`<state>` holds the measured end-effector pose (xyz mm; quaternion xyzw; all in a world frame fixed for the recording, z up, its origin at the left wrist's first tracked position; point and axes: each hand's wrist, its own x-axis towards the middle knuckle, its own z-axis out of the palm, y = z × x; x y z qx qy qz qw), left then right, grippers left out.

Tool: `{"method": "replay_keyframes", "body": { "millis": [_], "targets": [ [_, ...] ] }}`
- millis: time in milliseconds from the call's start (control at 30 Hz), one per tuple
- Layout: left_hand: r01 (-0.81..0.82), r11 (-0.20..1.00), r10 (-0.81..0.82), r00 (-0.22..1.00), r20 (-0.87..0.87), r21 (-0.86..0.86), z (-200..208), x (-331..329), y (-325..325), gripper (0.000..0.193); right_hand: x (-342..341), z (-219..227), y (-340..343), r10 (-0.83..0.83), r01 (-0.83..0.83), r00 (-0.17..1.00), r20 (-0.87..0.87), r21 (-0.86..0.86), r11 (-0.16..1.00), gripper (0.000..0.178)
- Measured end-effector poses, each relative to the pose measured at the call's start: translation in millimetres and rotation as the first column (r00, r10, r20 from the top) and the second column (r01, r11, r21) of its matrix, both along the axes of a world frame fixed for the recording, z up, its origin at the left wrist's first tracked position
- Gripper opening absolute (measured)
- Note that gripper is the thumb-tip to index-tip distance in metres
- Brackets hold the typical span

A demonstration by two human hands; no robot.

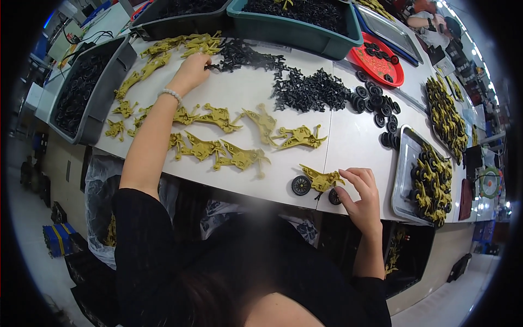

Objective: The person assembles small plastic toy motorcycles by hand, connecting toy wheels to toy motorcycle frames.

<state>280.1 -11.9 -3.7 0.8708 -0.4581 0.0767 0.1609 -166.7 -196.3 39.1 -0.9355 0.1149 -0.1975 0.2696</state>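
Note:
My left hand (193, 72), with a beaded bracelet at the wrist, is stretched to the far side of the table. Its fingers are closed on a small black plastic part (211, 67) at the left edge of a black part pile (248, 56). Near the front edge, my right hand (364, 199) grips a yellow toy motorcycle (321, 180) by its right end, thumb against a black wheel. Another black wheel (300, 185) sits at the toy's left end. Yellow motorcycle bodies (242, 157) lie in rows between my hands.
A second pile of black parts (310, 90) and loose wheels (376, 98) lie further right. A metal tray (400, 188) holds assembled toys. Along the back stand a teal bin (294, 34) and a red basin (396, 79); a grey bin (90, 117) stands left. A person (430, 27) is beyond.

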Motion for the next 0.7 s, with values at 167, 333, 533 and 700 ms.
{"method": "replay_keyframes", "body": {
  "millis": [167, 333, 533, 700],
  "targets": [
    [0.04, 0.999, -0.04, 0.997, 0.062, 0.0, -1, 2, 9, 0.015, 9, 2, 5, 0.051, -0.052, 0.998, 0.023, 0.019, 0.998, 0.032],
    [-0.111, 0.928, 0.066, 0.988, -0.137, -0.356, -4, -18, 25, 0.015, 13, 7, 9, 0.044, -0.048, 0.996, 0.073, 0.058, 0.997, 0.029],
    [-0.452, 0.639, -0.485, 0.392, -0.782, -0.623, 32, -146, -3, 0.014, 33, 3, 11, 0.02, -0.082, 0.984, 0.178, 0.346, 0.935, 0.03],
    [-0.494, 0.599, -0.722, 0.007, -0.692, -0.63, 32, -266, -24, 0.015, 54, 7, 31, -0.024, -0.117, 0.981, 0.191, 0.688, 0.716, 0.031]
  ]
}}
